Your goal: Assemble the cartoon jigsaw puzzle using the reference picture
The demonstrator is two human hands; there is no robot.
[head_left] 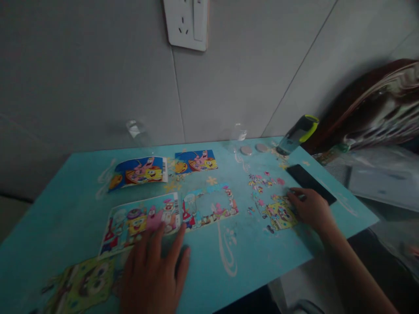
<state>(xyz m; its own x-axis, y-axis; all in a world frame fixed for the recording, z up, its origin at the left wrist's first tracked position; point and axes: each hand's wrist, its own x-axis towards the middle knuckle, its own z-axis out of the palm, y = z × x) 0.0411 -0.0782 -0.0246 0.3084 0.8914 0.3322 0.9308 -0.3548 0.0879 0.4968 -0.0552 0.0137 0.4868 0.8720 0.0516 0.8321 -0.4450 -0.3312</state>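
Note:
My left hand (152,272) lies flat on the turquoise table (209,261), fingers spread, its fingertips touching the lower edge of a cartoon puzzle card (142,222). My right hand (310,208) rests with curled fingers on a patch of joined puzzle pieces (278,213), nothing visibly gripped. An empty puzzle frame (209,206) lies between the hands. Loose puzzle pieces (263,179) are scattered above the right hand. Two blue picture cards (140,171) (195,160) lie further back.
A black phone (309,182) lies beside my right hand. A dark bottle with a green cap (297,134) and two round discs (253,149) sit at the table's back right. A shiny bag (376,109) is at the right. A wall socket (186,24) hangs above.

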